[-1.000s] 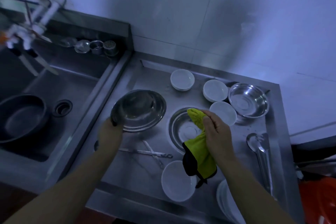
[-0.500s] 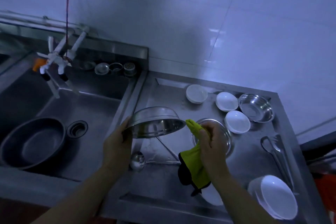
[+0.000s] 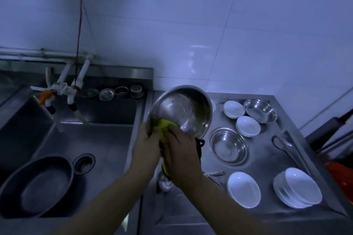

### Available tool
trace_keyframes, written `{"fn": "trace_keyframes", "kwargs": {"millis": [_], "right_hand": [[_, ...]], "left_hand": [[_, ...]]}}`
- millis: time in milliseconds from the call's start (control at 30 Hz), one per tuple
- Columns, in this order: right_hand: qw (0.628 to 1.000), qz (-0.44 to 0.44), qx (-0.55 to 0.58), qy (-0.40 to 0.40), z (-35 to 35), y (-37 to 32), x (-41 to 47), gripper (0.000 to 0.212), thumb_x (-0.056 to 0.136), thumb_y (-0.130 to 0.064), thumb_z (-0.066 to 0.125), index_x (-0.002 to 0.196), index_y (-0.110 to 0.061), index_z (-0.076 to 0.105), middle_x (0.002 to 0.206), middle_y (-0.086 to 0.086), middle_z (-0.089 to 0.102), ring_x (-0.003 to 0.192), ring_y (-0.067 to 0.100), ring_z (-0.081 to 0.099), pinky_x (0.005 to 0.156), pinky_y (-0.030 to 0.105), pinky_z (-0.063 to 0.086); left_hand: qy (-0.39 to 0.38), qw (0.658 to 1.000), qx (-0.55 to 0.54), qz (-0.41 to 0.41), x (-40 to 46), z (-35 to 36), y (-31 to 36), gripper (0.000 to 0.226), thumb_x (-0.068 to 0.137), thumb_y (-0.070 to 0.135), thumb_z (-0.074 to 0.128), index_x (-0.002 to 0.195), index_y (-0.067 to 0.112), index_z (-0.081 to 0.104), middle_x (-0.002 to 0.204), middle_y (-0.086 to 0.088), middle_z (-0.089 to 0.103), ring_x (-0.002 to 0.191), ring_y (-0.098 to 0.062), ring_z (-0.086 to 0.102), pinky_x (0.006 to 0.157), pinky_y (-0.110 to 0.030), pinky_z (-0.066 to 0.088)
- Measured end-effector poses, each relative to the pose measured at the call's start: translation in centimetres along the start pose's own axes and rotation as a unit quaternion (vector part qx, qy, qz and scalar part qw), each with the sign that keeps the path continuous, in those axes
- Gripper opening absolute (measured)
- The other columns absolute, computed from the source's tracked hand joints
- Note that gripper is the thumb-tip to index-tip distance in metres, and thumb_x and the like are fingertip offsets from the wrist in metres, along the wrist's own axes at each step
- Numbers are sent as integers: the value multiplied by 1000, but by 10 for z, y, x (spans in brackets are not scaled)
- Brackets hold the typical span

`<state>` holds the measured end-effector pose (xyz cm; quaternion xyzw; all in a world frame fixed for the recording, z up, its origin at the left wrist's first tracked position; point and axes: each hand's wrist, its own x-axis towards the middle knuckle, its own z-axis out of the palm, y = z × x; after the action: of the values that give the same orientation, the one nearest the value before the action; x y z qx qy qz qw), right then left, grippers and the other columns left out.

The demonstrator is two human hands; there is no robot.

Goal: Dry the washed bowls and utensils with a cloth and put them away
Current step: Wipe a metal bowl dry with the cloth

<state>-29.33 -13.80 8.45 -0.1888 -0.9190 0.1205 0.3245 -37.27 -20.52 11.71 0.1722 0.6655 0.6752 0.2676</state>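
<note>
- Left hand (image 3: pixel 146 144) grips the near-left rim of the big steel bowl (image 3: pixel 183 109), fingers curled over the edge; bowl is lifted off the counter and tilted so its inside faces the camera.
- Right hand (image 3: pixel 180 153) holds the yellow cloth (image 3: pixel 164 126), fingers curled down over it and pressing it against the bowl's lower inner wall, just right of the left fingers.
- Cloth bunches between the two hands; its dark-edged tail hangs below the right palm.
- Medium steel bowl (image 3: pixel 228 146) sits on the drainboard (image 3: pixel 263 158) just right of the right knuckles, not touching.
- Small steel bowl (image 3: pixel 260 110) and two white bowls (image 3: pixel 234 108) (image 3: pixel 248 126) lie further right, beyond the fingers.
- One white bowl (image 3: pixel 243 189) and a stack of white bowls (image 3: pixel 297 187) sit right of the right forearm.
- Tongs (image 3: pixel 286 146) lie at far right, well apart from both hands.
- Ladle (image 3: pixel 163 182) shows partly under the right wrist; handle mostly hidden.
- Dark basin (image 3: pixel 36 187) rests in the sink (image 3: pixel 107 139), left of the left forearm.
</note>
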Motion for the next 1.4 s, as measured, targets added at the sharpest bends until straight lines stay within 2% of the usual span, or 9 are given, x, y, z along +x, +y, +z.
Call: {"fn": "trace_keyframes", "kwargs": {"millis": [133, 267, 400, 733, 967, 1167, 1233, 1300, 1400], "right_hand": [[995, -57, -84, -12, -2, -8, -10, 64, 77, -21, 56, 139, -8, 47, 140, 11, 50, 130, 25, 45, 84, 37, 42], [960, -205, -191, -4, -26, 24, -8, 43, 83, -15, 65, 126, -10, 62, 127, 11, 62, 114, 26, 61, 78, 36, 53], [905, -326, -272, -25, -59, 63, 8, 31, 94, -13, 47, 118, -11, 67, 120, 10, 66, 106, 28, 64, 87, 39, 50], [971, -154, -154, 101, -19, 10, 5, 23, 90, -11, 57, 109, -7, 70, 112, 12, 69, 103, 26, 66, 71, 35, 52], [900, -337, -273, 42, -74, 58, 10, 23, 93, -13, 57, 108, -14, 73, 111, 8, 71, 96, 26, 68, 78, 37, 53], [933, -235, -238, 134, -60, 27, 29, 18, 93, -10, 59, 105, -9, 73, 105, 10, 71, 88, 26, 68, 65, 35, 50], [941, -212, -226, 139, -49, 16, 26, 19, 94, -10, 58, 106, -8, 73, 106, 11, 71, 89, 26, 68, 65, 35, 50], [940, -222, -229, 120, -45, 14, 20, 20, 91, -10, 62, 109, -7, 72, 109, 13, 71, 91, 27, 68, 65, 36, 52], [920, -297, -246, 77, -55, 25, 18, 24, 92, -8, 60, 113, -6, 70, 113, 14, 69, 94, 28, 68, 67, 34, 51]], "left_hand": [[-40, 999, 20, 8, 6, -7, 15, 33, 96, 23, 45, 90, 52, 59, 88, 11, 70, 85, -11, 67, 79, -45, 55], [-107, 992, 60, 7, 8, -17, 27, 40, 87, -1, 48, 111, 29, 59, 101, -13, 67, 89, -32, 66, 74, -58, 55], [-135, 985, 109, 9, 13, -27, 39, 46, 77, -8, 45, 107, 24, 59, 99, -14, 67, 93, -35, 64, 75, -58, 54], [-110, 992, 38, -39, 12, -6, 42, 34, 82, 0, 46, 105, 19, 62, 96, -21, 67, 83, -38, 67, 62, -56, 57], [-231, 946, 225, 44, 36, -31, 91, 31, 63, 14, 53, 80, 37, 65, 70, -6, 70, 58, -28, 69, 48, -38, 56], [-100, 989, 73, 83, 19, -7, 61, 29, 76, 7, 68, 98, 26, 65, 84, 1, 71, 76, -9, 69, 60, -18, 54], [-90, 995, 26, 41, 15, -5, 55, 32, 77, 0, 62, 103, 19, 64, 83, -4, 72, 76, -19, 70, 62, -30, 57], [-103, 992, 58, 49, 18, -10, 57, 31, 76, -6, 55, 96, 16, 64, 79, -11, 70, 72, -28, 69, 60, -38, 58], [-143, 967, 176, 115, 28, -27, 73, 22, 72, -2, 57, 79, 19, 62, 71, -4, 66, 67, -21, 66, 55, -28, 56]]}}
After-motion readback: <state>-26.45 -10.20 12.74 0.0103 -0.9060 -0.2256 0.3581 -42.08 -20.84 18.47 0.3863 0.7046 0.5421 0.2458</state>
